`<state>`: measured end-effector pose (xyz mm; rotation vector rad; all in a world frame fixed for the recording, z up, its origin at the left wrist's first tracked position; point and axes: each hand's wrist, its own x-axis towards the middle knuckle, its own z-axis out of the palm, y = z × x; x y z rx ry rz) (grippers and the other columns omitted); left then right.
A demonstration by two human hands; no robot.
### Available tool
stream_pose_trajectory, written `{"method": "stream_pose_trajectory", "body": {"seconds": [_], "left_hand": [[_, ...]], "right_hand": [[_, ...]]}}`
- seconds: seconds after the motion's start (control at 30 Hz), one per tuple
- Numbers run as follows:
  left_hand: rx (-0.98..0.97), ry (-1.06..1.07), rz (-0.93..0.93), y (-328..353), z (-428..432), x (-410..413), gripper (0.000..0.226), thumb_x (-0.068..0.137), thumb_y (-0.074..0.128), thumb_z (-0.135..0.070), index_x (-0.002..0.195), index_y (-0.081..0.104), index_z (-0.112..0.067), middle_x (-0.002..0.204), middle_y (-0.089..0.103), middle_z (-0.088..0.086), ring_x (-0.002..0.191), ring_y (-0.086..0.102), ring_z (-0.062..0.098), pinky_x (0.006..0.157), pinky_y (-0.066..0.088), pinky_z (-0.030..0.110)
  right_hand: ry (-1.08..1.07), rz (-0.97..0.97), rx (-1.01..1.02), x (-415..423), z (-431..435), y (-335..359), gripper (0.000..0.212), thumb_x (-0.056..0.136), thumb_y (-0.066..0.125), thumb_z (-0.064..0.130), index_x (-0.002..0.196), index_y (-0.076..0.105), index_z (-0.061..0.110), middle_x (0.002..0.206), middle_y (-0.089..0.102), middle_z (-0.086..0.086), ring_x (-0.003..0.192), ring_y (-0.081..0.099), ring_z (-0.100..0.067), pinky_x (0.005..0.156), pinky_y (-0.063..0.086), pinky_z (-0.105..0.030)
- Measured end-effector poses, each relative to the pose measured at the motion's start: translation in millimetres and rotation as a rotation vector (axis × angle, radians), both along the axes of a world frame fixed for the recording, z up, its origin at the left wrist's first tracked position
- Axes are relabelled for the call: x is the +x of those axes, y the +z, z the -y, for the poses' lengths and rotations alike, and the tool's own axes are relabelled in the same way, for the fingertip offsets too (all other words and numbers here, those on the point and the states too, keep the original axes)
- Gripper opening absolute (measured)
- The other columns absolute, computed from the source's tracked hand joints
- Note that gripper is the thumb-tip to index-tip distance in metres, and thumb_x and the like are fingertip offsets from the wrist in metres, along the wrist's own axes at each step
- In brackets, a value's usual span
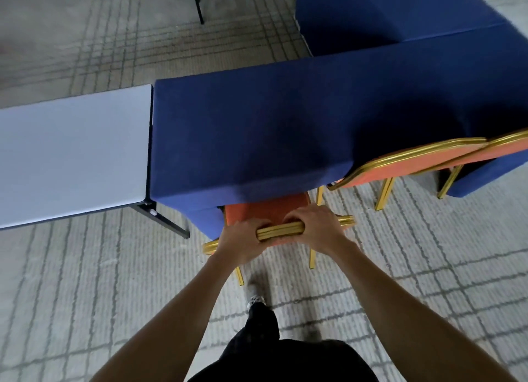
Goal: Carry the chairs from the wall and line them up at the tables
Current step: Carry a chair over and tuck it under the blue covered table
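Seating a third chair [268,207] at the blue-draped table [257,130], near edge.
Left hand [243,238] and right hand [314,227] both clasp its gilt top rail [280,230]; two chairs [414,164] already tucked in alongside, bare table [71,153] unserved.

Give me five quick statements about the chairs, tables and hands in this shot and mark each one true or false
1. Both hands grip the chair's gold top rail. True: left hand, right hand.
2. The chair's seat is green. False: it is orange-red.
3. The table in front wears a blue cloth. True.
4. The table on the left is covered too. False: its pale top is bare.
5. No other chairs stand at the blue table. False: more chairs stand to the right.
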<state>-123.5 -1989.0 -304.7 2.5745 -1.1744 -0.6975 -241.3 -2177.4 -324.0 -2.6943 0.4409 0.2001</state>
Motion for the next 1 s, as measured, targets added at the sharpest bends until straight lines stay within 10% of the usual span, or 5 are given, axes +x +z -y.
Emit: {"method": "stream_pose_trajectory", "body": {"seconds": [0.6, 0.8, 0.87, 1.0], "left_hand": [[-0.134, 0.47, -0.199, -35.2, -53.3, -121.3, 0.046, 0.074, 0.082, -0.05, 0.115, 0.072, -0.031, 0.109, 0.072, -0.006, 0.103, 0.066, 0.019, 0.09, 0.053, 0.038], [-0.559, 1.103, -0.185, -29.6, -68.8, -179.0, 0.017, 0.089, 0.071, -0.044, 0.09, 0.067, -0.028, 0.098, 0.066, -0.007, 0.096, 0.065, 0.018, 0.082, 0.05, 0.035], [-0.457, 1.314, -0.508, -37.5, -69.8, -178.1, 0.04, 0.09, 0.061, -0.058, 0.086, 0.063, -0.018, 0.09, 0.067, 0.003, 0.088, 0.066, 0.027, 0.081, 0.051, 0.04], [-0.575, 1.474, -1.424, -40.4, -59.0, -159.6, 0.06, 0.097, 0.057, -0.057, 0.118, 0.055, -0.001, 0.119, 0.066, 0.023, 0.108, 0.066, 0.045, 0.091, 0.053, 0.053]], "right_hand": [[-0.091, 0.125, 0.208, -106.3, -55.9, -42.7, 0.041, 0.083, 0.072, 0.038, 0.123, 0.068, 0.029, 0.119, 0.07, 0.01, 0.115, 0.06, -0.018, 0.105, 0.042, -0.042], [-0.74, 0.467, 0.659, -157.1, -96.4, -18.3, 0.014, 0.091, 0.064, 0.034, 0.092, 0.065, 0.02, 0.085, 0.064, 0.009, 0.081, 0.06, -0.008, 0.076, 0.047, -0.027], [-0.965, 0.242, 0.97, -159.0, -102.0, -20.1, 0.044, 0.091, 0.059, 0.054, 0.091, 0.066, 0.011, 0.078, 0.066, -0.006, 0.073, 0.063, -0.024, 0.072, 0.054, -0.039], [-1.188, 0.079, 1.595, -142.1, -90.9, -29.1, 0.072, 0.099, 0.056, 0.055, 0.148, 0.042, 0.005, 0.139, 0.057, -0.02, 0.125, 0.06, -0.032, 0.11, 0.047, -0.048]]}}
